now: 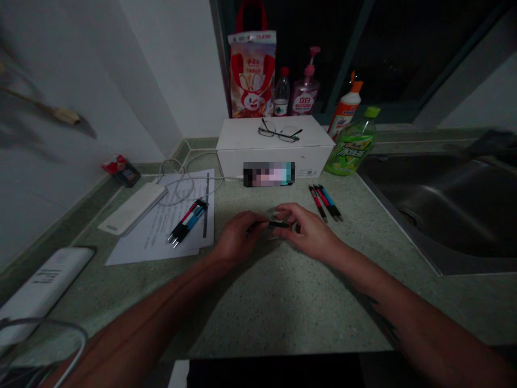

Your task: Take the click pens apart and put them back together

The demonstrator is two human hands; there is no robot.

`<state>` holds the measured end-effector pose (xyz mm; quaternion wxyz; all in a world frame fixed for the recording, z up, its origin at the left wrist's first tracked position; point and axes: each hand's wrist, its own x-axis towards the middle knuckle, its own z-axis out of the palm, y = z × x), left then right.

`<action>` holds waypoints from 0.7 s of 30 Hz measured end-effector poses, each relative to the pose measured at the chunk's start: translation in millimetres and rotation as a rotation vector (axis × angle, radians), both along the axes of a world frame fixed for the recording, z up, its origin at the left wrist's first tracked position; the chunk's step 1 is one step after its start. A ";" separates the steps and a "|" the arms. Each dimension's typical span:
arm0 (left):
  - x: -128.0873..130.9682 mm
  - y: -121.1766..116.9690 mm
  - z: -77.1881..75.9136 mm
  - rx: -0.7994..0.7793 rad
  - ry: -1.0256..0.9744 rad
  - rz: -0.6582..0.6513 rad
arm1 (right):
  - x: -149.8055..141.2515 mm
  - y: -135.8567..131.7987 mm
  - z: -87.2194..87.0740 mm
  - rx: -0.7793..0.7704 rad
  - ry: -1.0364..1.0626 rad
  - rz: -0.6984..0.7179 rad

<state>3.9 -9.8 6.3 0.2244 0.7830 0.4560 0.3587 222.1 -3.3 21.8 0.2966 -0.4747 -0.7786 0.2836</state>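
Above the middle of the counter, my left hand (241, 234) and my right hand (309, 229) meet fingertip to fingertip. Both are closed on a slim black pen (278, 224) held roughly level between them. Its ends are hidden by the fingers, and blur keeps me from telling whether it is one piece or two. Left of my left hand, several pens (188, 222) with red, blue and black parts lie on printed paper (141, 240). Beyond my right hand, more pens (325, 203) in red, black and blue lie side by side on the counter (278, 302).
A white box (234, 161) with glasses (279, 132) on top stands behind. A green detergent bottle (352, 145) is beside it, near the steel sink (456, 199) at right. At left are a white power bank (131, 207), cables and a white power strip (44, 291).
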 end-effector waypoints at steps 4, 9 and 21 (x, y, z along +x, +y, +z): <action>-0.8 0.4 -0.8 0.006 0.012 -0.009 | -2.0 -0.9 -1.2 -0.053 0.002 0.040; -1.1 0.0 -1.7 -0.011 -0.001 -0.009 | -3.3 -0.8 -0.7 -0.040 0.030 0.036; 1.2 -1.3 2.1 -0.139 -0.036 0.050 | -2.5 -3.4 4.4 0.156 -0.030 0.011</action>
